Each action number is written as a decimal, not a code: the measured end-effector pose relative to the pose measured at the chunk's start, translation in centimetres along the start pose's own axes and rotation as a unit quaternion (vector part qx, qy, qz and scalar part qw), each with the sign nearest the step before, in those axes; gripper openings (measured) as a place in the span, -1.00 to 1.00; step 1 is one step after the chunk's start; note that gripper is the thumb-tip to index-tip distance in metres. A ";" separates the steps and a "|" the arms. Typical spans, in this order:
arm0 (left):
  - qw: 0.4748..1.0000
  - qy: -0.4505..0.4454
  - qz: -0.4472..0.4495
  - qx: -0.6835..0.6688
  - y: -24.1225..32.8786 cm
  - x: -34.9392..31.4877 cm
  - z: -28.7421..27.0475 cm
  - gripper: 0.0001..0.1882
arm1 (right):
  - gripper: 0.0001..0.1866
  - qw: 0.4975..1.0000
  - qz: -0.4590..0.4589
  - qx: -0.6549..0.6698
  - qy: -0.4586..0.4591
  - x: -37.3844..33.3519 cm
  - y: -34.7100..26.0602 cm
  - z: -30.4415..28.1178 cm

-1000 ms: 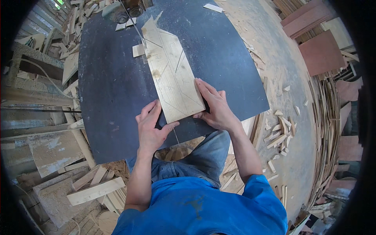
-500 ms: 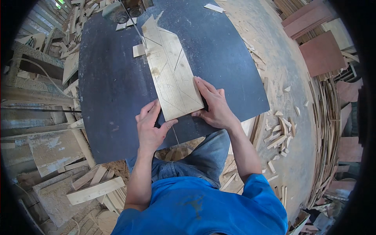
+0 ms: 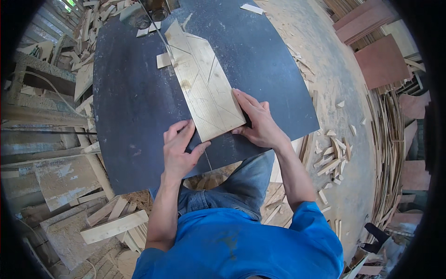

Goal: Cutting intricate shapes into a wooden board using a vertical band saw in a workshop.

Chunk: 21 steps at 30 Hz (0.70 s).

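A pale wooden board (image 3: 204, 88) lies flat on the dark saw table (image 3: 134, 107), its face marked with pencil lines and its far end cut to a slant. The thin band saw blade (image 3: 155, 25) stands by the board's far left edge. My left hand (image 3: 179, 151) grips the near left corner, fingers along the side and thumb at the near edge. On the right edge, close to the near corner, my right hand (image 3: 261, 120) is closed with its thumb at the near end. A small wood offcut (image 3: 163, 60) lies left of the board.
More offcuts lie at the table's far side, including a pale strip (image 3: 252, 8). Scrap pieces (image 3: 332, 162) litter the floor to the right. Stacked thin boards (image 3: 384, 153) line the right side; planks (image 3: 114, 227) lie at lower left. A dark shape (image 3: 375, 238) shows at lower right.
The board's near end has swung slightly right, and its far end has shifted a little left. Both hands moved with it. A dark shape has appeared at lower right.
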<state>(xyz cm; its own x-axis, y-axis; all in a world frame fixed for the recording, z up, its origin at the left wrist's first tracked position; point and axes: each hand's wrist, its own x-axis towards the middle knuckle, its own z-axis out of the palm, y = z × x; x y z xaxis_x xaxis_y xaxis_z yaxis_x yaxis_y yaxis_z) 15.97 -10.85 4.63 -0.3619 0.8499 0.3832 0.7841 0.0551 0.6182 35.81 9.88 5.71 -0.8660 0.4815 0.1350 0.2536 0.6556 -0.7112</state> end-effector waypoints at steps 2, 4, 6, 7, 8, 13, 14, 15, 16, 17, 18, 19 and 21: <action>1.000 0.000 -0.005 -0.002 0.3 -0.1 0.0 -0.21 | 0.19 1.000 0.005 0.003 -0.009 -0.3 0.2 -0.1; 1.000 0.011 -0.025 -0.008 0.6 0.0 0.2 -0.20 | 0.16 1.000 -0.002 -0.003 0.004 -0.1 0.0 0.0; 0.999 0.013 -0.032 -0.005 0.9 0.0 0.3 -0.20 | 0.14 1.000 -0.008 -0.005 0.014 0.0 -0.2 0.1; 0.999 0.014 -0.038 -0.004 1.0 0.1 0.4 -0.20 | 0.15 1.000 -0.001 -0.007 0.012 0.0 -0.2 0.0; 0.999 0.012 -0.039 -0.003 1.0 0.1 0.5 -0.20 | 0.16 1.000 0.009 -0.008 0.010 0.0 -0.2 0.1; 0.998 0.016 -0.066 0.013 1.0 0.0 0.8 -0.22 | 0.15 1.000 0.000 -0.009 0.018 0.4 0.1 0.1; 0.998 0.015 -0.065 0.012 1.0 0.0 0.9 -0.22 | 0.15 1.000 -0.005 -0.008 0.018 0.5 0.0 0.2; 0.997 0.018 -0.073 0.010 0.9 0.0 0.9 -0.22 | 0.15 1.000 -0.004 -0.009 0.018 0.6 0.1 0.2; 0.997 0.022 -0.080 0.007 0.9 0.0 1.0 -0.23 | 0.15 1.000 -0.002 -0.009 0.016 0.7 0.2 0.2; 0.997 0.021 -0.079 0.007 0.9 0.0 1.1 -0.23 | 0.15 1.000 0.000 -0.008 0.014 0.8 0.2 0.2; 0.996 0.025 -0.080 0.008 0.8 0.0 1.2 -0.23 | 0.15 1.000 0.000 -0.008 0.014 0.8 0.2 0.2; 0.996 0.028 -0.081 0.008 0.7 -0.1 1.2 -0.24 | 0.15 1.000 0.003 -0.009 0.016 0.9 0.2 0.3; 0.996 0.032 -0.088 0.004 0.8 0.0 1.4 -0.26 | 0.15 1.000 0.007 -0.011 0.017 0.9 0.2 0.3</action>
<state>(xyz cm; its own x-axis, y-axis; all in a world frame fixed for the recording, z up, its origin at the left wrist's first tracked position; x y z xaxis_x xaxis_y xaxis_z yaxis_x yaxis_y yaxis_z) 17.29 -10.09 4.19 -0.5260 0.7912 0.3120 0.7090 0.2053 0.6747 34.97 10.27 5.48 -0.8471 0.5101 0.1492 0.2751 0.6611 -0.6980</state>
